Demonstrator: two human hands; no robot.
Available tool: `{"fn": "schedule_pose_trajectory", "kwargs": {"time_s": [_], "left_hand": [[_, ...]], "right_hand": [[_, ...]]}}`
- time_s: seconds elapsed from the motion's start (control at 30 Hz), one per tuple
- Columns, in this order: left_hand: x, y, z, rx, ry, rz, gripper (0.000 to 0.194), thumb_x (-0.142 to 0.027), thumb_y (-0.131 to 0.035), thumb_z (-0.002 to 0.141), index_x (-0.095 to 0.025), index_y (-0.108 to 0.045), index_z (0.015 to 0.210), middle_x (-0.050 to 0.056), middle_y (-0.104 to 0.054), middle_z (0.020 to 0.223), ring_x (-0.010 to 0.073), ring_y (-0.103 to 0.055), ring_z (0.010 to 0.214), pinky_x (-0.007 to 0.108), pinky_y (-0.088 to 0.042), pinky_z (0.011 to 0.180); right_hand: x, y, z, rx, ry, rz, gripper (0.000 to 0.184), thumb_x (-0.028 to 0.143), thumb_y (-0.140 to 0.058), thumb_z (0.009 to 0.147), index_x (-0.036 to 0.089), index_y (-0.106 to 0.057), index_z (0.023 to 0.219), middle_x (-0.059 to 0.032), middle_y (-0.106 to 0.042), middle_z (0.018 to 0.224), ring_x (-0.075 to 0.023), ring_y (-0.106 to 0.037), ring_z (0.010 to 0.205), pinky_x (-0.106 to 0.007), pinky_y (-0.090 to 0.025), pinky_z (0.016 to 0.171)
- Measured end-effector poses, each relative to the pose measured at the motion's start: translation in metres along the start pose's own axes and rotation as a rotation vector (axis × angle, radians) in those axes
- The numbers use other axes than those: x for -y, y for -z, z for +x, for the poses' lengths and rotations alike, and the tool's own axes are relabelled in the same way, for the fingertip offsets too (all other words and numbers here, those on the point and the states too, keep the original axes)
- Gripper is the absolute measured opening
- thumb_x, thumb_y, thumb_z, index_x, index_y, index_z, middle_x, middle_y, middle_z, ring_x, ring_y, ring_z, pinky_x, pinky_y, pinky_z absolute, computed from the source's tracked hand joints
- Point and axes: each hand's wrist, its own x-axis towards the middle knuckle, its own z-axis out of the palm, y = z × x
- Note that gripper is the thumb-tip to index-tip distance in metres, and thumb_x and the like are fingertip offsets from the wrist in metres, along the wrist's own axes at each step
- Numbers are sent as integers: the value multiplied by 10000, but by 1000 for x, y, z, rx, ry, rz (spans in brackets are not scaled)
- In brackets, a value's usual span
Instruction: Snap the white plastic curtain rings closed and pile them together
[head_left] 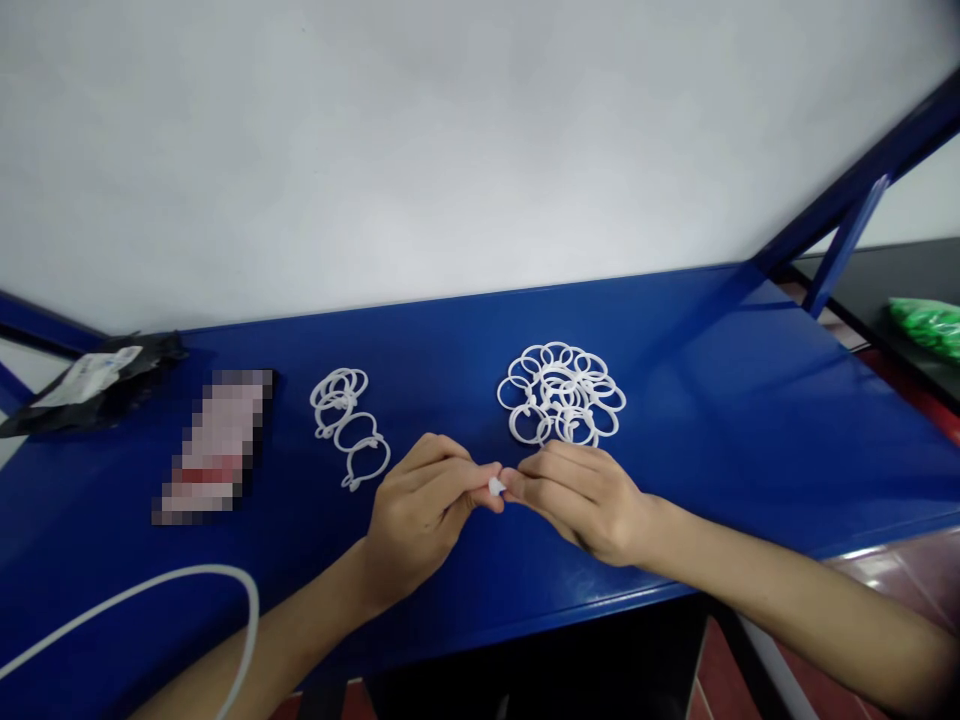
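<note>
My left hand (424,500) and my right hand (581,495) meet fingertip to fingertip above the front half of the blue table. Both are closed, pinching a small white plastic piece (496,487) between thumbs and fingers. Most of that piece is hidden, so its full shape cannot be made out. Just beyond my right hand lies a heap of thin white plastic rings (559,385), overlapping in a rough circle. To the left of my left hand, a smaller group of white rings with little eyelets (367,460) trails toward me.
A blue metal table (450,350) stands against a white wall. At its left lie a black plastic package (90,385) with a label and a blurred-out flat object (217,440). A white cable (187,572) curves over my left forearm. Blue frame bars (847,240) rise at the right.
</note>
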Motion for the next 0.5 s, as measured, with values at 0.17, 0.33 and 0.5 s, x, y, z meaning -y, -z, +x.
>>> {"fn": "schedule_pose_trajectory", "kwargs": {"time_s": [0.17,0.33,0.5], "left_hand": [[3,0,2,26,-92,62,70,-112,-666,903,-170,-666,944,-26,-730,748,132,-621,728,277,-518,685],[31,23,14,117,-40,395,245,-327,-583,979,-192,-650,1173,45,-751,1006,193,-643,886,360,-514,834],[73,58,22,255,387,962,389,-268,-487,955,-105,-608,1287,187,-637,1250,376,-572,1117,517,-472,903]], "right_hand": [[-7,3,2,26,59,-32,293,107,-373,1030,89,-663,1070,-79,-688,802,-158,-570,681,-291,-498,581],[-46,22,1,-102,-162,-18,156,164,-569,981,196,-688,1077,-67,-723,1005,-172,-665,915,-318,-563,775],[-90,50,-10,-13,-407,-20,122,262,-633,954,218,-744,981,-62,-707,935,-171,-664,807,-328,-548,694]]}}
